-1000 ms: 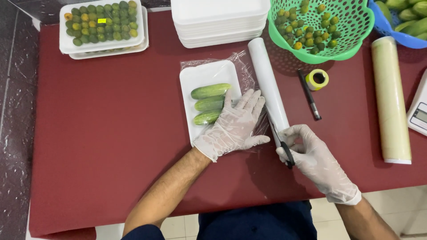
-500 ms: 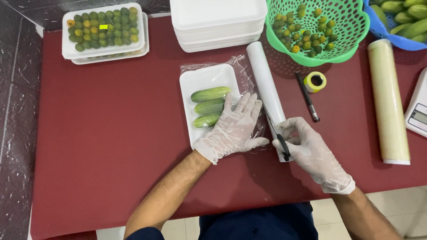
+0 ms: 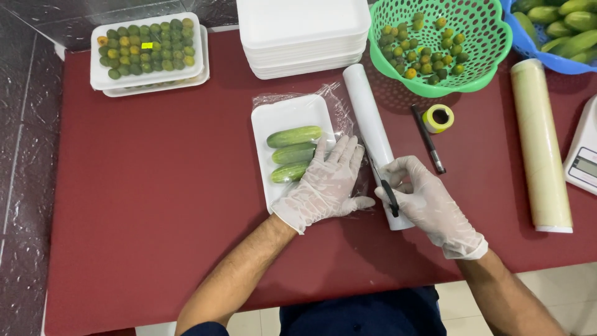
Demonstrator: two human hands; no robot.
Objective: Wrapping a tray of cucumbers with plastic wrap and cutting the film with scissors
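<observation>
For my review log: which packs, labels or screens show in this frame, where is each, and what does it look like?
Packed tray: far left on the table, white foam, rows of small green and orange fruits.
Sticker: on that pack, small yellow rectangle.
Label roll: right of the white film roll, yellow ring.
Scale screen: right edge, grey display on a white scale.
Cucumber tray: centre, white, under the left hand, film partly over it.

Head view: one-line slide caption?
Gloved left hand presses the cucumber tray while the right hand holds a small knife against the cling-film roll.

Dark red table (image 3: pixel 155 199), foam trays (image 3: pixel 305 28), green basket (image 3: pixel 479 74), wrap rolls (image 3: pixel 541 143)
</observation>
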